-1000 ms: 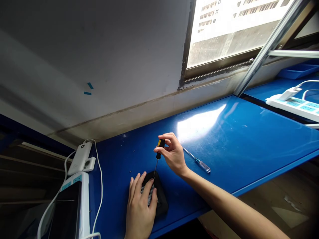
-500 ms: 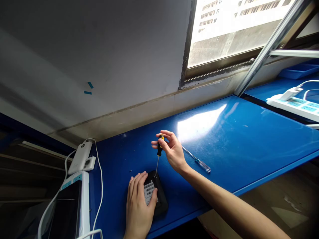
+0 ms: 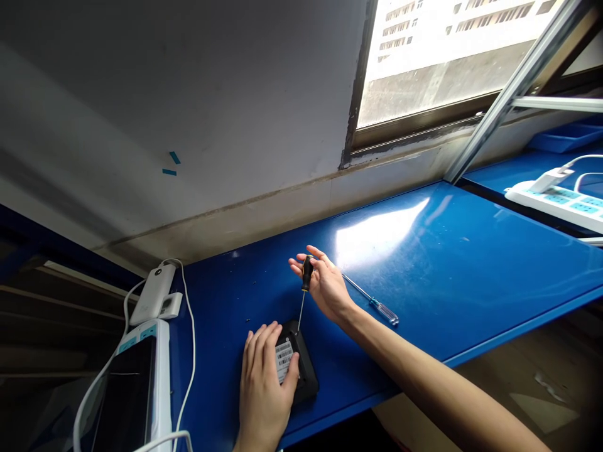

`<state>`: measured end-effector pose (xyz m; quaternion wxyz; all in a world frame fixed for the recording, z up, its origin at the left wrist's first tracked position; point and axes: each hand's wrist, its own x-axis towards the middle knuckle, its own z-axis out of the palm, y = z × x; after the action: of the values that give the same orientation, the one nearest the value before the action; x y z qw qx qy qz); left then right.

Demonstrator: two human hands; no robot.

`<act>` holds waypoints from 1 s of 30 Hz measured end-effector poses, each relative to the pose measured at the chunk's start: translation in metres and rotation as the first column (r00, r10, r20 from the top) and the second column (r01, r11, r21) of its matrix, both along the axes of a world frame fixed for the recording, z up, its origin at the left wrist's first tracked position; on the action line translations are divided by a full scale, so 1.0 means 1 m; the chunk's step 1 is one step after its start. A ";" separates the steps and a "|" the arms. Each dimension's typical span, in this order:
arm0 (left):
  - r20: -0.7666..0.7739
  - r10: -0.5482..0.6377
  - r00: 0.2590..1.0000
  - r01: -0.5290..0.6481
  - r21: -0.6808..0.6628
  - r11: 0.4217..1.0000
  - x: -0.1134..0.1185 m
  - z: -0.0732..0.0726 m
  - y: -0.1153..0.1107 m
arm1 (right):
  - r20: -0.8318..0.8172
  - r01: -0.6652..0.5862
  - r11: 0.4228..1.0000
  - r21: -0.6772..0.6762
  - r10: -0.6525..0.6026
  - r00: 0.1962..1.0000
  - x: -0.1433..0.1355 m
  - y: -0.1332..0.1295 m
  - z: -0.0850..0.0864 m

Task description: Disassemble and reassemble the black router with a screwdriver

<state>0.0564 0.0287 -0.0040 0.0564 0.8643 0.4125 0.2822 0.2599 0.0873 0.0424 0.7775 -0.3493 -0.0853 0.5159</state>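
Observation:
A black box-shaped device (image 3: 306, 370) with a white barcode label lies on the blue table near its front edge. My left hand (image 3: 267, 370) rests over its left side, fingers spread along the casing and thumb on the label. In my right hand (image 3: 324, 282) is a black and yellow screwdriver (image 3: 306, 274), held upright by the handle between thumb and fingers. Its tip meets the device's far right corner. A second screwdriver with a clear handle (image 3: 385, 312) lies on the table to the right, its shaft end hidden behind my right hand.
Tiny dark screws (image 3: 248, 320) lie beyond the device. On the left are a white power bank (image 3: 153, 292), white cables and a dark-screened phone (image 3: 125, 392) on a power strip. Another power strip (image 3: 560, 202) and a blue tray (image 3: 565, 137) are at the right.
The fingers of my right hand have shifted around the screwdriver handle, and the handle has turned. My left hand has kept its place on the device. The view has moved slightly.

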 end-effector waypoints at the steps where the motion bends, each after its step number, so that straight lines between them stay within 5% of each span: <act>1: -0.003 -0.002 1.000 0.002 0.000 1.000 0.000 0.000 0.000 | -0.016 0.009 1.000 -0.005 -0.009 1.000 0.000 0.001 -0.001; 30: -0.009 -0.001 1.000 0.001 0.007 1.000 0.002 0.006 -0.003 | 0.081 0.036 0.999 0.018 -0.038 0.996 -0.004 0.006 -0.015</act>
<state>0.0582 0.0258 0.0021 0.0516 0.8658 0.4114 0.2800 0.2555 0.0936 0.0270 0.7856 -0.3652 -0.1144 0.4861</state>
